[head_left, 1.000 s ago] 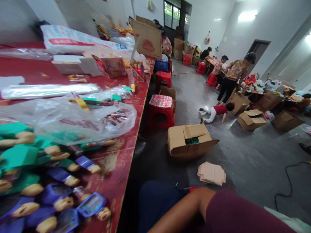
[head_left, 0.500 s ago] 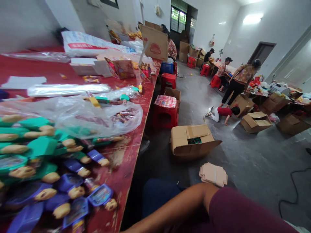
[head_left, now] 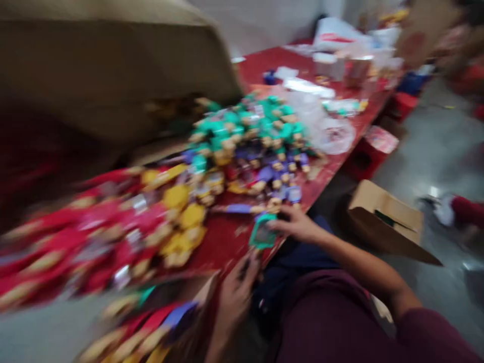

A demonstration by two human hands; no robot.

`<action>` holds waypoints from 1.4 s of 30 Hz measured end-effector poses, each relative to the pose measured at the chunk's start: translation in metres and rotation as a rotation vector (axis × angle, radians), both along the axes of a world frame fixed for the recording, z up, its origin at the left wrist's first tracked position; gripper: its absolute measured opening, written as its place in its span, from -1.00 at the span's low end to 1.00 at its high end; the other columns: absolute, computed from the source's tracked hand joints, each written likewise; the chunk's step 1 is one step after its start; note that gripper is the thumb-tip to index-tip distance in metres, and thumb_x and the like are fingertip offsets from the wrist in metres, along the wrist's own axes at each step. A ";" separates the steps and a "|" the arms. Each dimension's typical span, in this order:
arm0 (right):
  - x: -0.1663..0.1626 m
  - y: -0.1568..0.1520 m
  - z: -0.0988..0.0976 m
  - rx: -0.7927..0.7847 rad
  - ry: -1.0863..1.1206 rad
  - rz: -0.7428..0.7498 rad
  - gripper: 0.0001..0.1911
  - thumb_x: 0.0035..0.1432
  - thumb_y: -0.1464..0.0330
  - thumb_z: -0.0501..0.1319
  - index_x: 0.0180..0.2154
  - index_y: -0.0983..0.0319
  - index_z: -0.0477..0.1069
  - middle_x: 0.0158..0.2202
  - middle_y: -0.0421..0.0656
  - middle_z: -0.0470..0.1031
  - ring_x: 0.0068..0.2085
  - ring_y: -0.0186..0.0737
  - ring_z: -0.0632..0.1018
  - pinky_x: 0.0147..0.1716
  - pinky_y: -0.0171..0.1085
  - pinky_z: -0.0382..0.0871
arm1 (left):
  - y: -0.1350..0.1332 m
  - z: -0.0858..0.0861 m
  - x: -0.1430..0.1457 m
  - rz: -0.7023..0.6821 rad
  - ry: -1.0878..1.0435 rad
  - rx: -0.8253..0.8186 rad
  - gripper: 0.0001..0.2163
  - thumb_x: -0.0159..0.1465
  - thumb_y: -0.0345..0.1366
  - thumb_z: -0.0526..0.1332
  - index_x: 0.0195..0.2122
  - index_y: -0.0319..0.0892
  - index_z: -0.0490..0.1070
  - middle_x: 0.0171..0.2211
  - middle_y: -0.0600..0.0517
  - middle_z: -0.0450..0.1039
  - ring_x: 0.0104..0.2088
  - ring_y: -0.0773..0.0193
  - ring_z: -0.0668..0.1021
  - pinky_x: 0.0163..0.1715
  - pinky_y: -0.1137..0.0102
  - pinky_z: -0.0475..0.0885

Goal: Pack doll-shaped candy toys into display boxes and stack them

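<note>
Before me at the table edge is a green plastic toy with a frame-shaped body and a beige knob at its top. The fingers of my right hand are closed on its right side. My left hand has its fingers pinched at the toy's lower end; blur hides the exact grip. A purple toy of similar make lies just beyond it. Piled on the red table are green toys, purple toys, yellow toys and red toys, all with beige ends.
A box holding mixed coloured toys stands at my near left. A large brown carton rises behind the piles. Clear plastic bags lie farther along the table. On the floor to the right are an open carton and red stools.
My view has swung left and down, from the room to the table before me. Both hands are now in sight at the green toy; earlier only my right arm showed.
</note>
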State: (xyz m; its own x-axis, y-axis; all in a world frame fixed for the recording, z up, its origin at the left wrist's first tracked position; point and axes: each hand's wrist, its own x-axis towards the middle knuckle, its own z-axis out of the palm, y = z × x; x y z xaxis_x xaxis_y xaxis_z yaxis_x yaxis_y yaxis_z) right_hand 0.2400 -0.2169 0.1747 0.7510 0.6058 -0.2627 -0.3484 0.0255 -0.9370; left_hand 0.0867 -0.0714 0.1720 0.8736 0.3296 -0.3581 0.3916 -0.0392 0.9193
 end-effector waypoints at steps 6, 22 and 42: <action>0.009 0.019 -0.001 -0.059 -0.112 0.229 -0.65 0.13 0.01 0.41 -0.23 0.12 0.50 -0.39 -0.21 0.51 -0.45 -0.26 0.47 -0.42 -0.25 0.46 | 0.010 -0.028 -0.021 0.245 -0.073 -0.048 -0.39 0.27 0.20 0.30 0.10 -0.23 0.56 -0.44 0.02 0.56 -0.49 0.30 0.53 -0.43 0.41 0.47; -0.031 0.191 -0.031 0.084 -1.038 0.825 -0.77 0.27 0.22 0.34 -0.08 0.17 0.55 -0.16 -0.08 0.63 -0.17 -0.06 0.62 -0.14 -0.11 0.53 | 0.085 0.004 -0.130 0.413 0.085 1.412 -0.54 0.44 -0.13 0.21 0.34 -0.06 0.34 0.38 -0.12 0.30 0.43 -0.10 0.27 0.45 -0.18 0.05; -0.051 0.255 -0.012 -0.104 -1.319 1.224 -0.94 0.17 0.47 0.36 -0.27 0.24 0.54 -0.30 -0.08 0.61 -0.33 -0.19 0.55 -0.33 -0.31 0.32 | 0.093 -0.019 -0.130 0.355 0.103 1.409 -0.66 0.45 -0.20 0.19 0.23 -0.04 0.45 0.38 -0.05 0.31 0.44 0.02 0.28 0.49 -0.14 -0.01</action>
State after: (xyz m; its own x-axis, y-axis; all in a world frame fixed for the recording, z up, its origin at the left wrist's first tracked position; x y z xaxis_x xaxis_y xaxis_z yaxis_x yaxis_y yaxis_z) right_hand 0.1894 0.0385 0.1627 -0.3384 0.9410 0.0058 0.7757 0.2824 -0.5644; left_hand -0.0436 0.0220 0.1530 0.6637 0.6422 0.3836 0.6331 -0.7553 0.1691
